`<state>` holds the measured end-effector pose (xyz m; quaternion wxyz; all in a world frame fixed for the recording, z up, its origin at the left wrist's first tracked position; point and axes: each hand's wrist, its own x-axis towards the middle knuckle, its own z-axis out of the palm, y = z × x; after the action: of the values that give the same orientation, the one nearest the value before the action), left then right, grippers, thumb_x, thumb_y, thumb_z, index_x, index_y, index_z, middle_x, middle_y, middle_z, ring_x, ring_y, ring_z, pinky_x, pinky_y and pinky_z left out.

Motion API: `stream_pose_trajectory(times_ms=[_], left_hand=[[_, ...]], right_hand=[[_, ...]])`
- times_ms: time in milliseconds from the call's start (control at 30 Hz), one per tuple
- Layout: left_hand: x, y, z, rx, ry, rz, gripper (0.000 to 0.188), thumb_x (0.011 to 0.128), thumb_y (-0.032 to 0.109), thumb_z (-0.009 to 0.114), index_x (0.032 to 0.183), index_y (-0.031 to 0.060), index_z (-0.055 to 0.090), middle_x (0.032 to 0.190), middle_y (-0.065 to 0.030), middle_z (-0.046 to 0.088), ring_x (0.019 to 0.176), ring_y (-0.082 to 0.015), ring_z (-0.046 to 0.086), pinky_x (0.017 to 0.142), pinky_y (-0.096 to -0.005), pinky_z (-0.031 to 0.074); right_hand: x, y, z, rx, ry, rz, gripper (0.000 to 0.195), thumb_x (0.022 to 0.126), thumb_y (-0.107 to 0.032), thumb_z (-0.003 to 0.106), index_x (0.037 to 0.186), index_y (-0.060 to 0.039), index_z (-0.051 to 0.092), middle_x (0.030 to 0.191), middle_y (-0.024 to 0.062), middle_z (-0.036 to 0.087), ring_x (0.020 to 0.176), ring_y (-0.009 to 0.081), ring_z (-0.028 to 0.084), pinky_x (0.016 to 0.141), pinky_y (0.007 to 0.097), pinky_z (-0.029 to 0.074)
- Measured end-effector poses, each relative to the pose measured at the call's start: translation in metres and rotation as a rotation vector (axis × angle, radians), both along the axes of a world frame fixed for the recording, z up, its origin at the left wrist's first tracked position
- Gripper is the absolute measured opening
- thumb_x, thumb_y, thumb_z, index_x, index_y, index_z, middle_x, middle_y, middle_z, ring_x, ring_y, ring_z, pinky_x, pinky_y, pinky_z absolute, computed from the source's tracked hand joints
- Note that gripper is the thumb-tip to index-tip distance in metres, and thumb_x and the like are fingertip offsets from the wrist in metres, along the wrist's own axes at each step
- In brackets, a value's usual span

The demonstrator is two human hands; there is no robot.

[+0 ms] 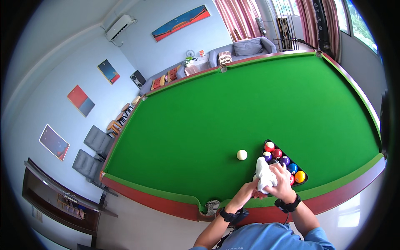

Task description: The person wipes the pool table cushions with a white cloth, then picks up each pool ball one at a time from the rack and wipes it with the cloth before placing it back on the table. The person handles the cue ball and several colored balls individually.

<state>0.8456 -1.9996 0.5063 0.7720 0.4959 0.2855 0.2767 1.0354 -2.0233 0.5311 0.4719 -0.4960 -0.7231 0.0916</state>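
Observation:
A white cloth (pixel 265 176) is bunched up between my two hands, above the near end of a green pool table (pixel 218 115). My right hand (pixel 282 181) grips it from the right, fingers curled over it. My left hand (pixel 249 191) closes on its lower left side. Whether a ball is wrapped inside is hidden. Beneath and beyond my hands lies a black triangle rack (pixel 285 153) of pool balls. Among them are a yellow ball (pixel 300 177), a blue ball (pixel 292 168) and a red-striped ball (pixel 269 146). My hands cover part of the rack. The white cue ball (pixel 242 155) rests outside it, to the left.
The wooden rail (pixel 150 203) and a corner-side pocket (pixel 212 206) are close in front of me. Grey chairs (pixel 86 165) and several stools (pixel 114 126) line the left side. Sofas (pixel 247 50) and a cue stand (pixel 286 43) are beyond the far rail.

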Motion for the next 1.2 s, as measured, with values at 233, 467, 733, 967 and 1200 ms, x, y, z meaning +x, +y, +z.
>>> stream_pose_trajectory(times_ms=[233, 467, 733, 967, 1200], left_hand=[[0.018, -0.018, 0.01, 1.073, 0.509, 0.357, 0.068, 0.074, 0.013, 0.085, 0.133, -0.0007, 0.054, 0.119, -0.0181, 0.064, 0.101, -0.0273, 0.063, 0.083, -0.036, 0.052], [0.025, -0.024, 0.017, 1.409, 0.493, 0.413, 0.069, 0.076, 0.018, 0.083, 0.137, 0.0056, 0.054, 0.133, -0.0078, 0.061, 0.12, -0.0241, 0.054, 0.1, -0.0381, 0.031], [0.031, -0.004, 0.005, 0.977, 0.514, 0.862, 0.05, 0.081, 0.024, 0.081, 0.117, 0.0, 0.056, 0.112, -0.0181, 0.06, 0.101, -0.0323, 0.061, 0.088, -0.0423, 0.049], [0.016, -0.002, 0.014, 0.756, 0.393, 0.734, 0.047, 0.082, 0.022, 0.08, 0.117, 0.0009, 0.056, 0.103, -0.0085, 0.065, 0.092, -0.0153, 0.061, 0.084, -0.0322, 0.049], [0.002, 0.034, -0.056, 0.307, 0.226, 0.669, 0.055, 0.081, 0.016, 0.082, 0.125, -0.0037, 0.057, 0.109, -0.0116, 0.068, 0.096, -0.0162, 0.067, 0.084, -0.0274, 0.054]], right_hand=[[0.017, 0.016, -0.026, -0.707, 0.368, 0.112, 0.045, 0.089, -0.032, 0.061, 0.116, 0.004, 0.062, 0.105, 0.0179, 0.068, 0.09, 0.0258, 0.069, 0.081, 0.0367, 0.053], [0.015, 0.018, -0.088, -0.977, 1.545, 0.687, 0.034, 0.104, -0.029, 0.048, 0.121, -0.0022, 0.059, 0.111, 0.01, 0.066, 0.101, 0.0193, 0.066, 0.089, 0.0327, 0.056], [-0.019, 0.002, -0.058, -0.861, 1.36, 0.534, 0.041, 0.107, -0.032, 0.043, 0.131, -0.0009, 0.055, 0.121, 0.007, 0.063, 0.104, 0.0151, 0.063, 0.09, 0.0299, 0.052], [-0.004, -0.006, -0.051, -0.758, 0.746, 0.366, 0.03, 0.104, -0.02, 0.049, 0.115, 0.0052, 0.06, 0.101, 0.0022, 0.064, 0.093, 0.0083, 0.056, 0.081, 0.0275, 0.048], [0.011, -0.021, -0.041, -0.624, 0.99, 0.34, 0.028, 0.099, -0.013, 0.051, 0.12, 0.004, 0.059, 0.103, 0.0026, 0.066, 0.091, 0.0091, 0.06, 0.078, 0.026, 0.049]])
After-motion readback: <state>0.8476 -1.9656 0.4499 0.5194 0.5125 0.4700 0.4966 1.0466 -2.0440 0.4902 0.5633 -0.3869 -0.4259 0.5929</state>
